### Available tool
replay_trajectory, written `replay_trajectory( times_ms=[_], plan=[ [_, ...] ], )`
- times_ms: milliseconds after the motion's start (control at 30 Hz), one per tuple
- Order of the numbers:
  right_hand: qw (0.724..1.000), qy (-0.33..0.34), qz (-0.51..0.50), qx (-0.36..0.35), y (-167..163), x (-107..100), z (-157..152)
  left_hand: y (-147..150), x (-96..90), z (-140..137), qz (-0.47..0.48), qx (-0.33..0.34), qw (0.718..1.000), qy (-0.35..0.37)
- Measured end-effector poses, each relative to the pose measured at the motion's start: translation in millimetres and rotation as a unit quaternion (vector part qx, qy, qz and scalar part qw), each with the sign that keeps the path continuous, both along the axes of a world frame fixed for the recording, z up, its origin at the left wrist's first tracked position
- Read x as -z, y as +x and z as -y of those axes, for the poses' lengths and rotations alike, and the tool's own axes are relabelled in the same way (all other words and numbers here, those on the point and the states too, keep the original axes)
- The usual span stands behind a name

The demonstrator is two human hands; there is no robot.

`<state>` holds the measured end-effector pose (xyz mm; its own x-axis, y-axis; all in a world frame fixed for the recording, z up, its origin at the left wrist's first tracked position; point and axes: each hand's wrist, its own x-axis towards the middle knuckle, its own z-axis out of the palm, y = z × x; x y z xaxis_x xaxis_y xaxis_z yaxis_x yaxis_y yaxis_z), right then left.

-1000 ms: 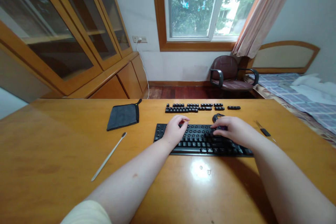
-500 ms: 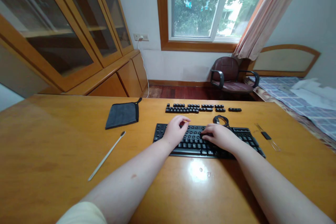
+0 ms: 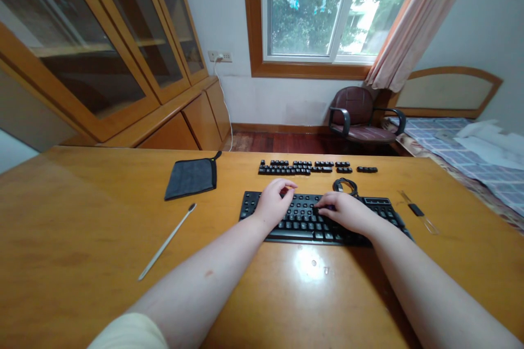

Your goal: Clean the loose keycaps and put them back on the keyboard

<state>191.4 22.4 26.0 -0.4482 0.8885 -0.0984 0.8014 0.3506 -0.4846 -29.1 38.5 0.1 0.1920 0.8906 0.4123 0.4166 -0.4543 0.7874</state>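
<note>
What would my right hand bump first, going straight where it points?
Probably your left hand, across the keyboard; height is hard to judge, so the right hand might brush keys first.

Left hand (image 3: 275, 199) and right hand (image 3: 344, 211) over a black keyboard (image 3: 292, 234) on a desk (image 3: 82, 229).
The left curls above its left part, the right bends over its middle; loose keys (image 3: 286, 171) lie in rows beyond, near a coiled cable (image 3: 346, 179), a brush (image 3: 167, 241) and pouch (image 3: 190, 179) leftward, a wire tool (image 3: 416, 209) rightward.
</note>
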Motion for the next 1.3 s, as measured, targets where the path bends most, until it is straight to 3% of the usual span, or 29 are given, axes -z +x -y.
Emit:
replay_trajectory(
  times_ms=[333,467,700,800,900,1033,1167,1300],
  plan=[
    [0.998,0.051,0.045,-0.009,-8.9,-4.2,5.2,0.6,-1.0,0.1,0.004,0.0,1.0,-0.004],
    [0.998,0.042,0.042,-0.012,-9.9,-3.1,4.8,0.9,-0.9,0.0,0.003,-0.001,1.0,-0.007],
    [0.984,-0.042,0.031,0.169,-7.3,9.4,-7.5,1.1,-1.1,0.7,0.006,-0.002,1.0,-0.01],
    [0.977,-0.048,0.044,0.204,-7.6,11.3,-8.5,0.5,-1.7,0.7,0.003,-0.004,1.0,-0.011],
    [0.979,-0.019,0.017,0.201,-7.3,6.7,-3.1,0.1,-1.7,0.5,0.004,0.0,1.0,-0.01],
    [0.97,0.085,-0.028,0.227,-4.8,-5.8,-3.1,0.4,-0.9,0.2,0.008,-0.002,1.0,-0.01],
    [0.961,0.119,0.029,0.247,-8.5,-8.8,-28.0,0.5,-0.8,0.2,0.012,0.0,1.0,-0.014],
    [0.954,0.15,0.098,0.239,-20.7,5.0,-55.4,-0.1,-1.0,0.2,0.007,-0.002,1.0,-0.016]
  ],
)
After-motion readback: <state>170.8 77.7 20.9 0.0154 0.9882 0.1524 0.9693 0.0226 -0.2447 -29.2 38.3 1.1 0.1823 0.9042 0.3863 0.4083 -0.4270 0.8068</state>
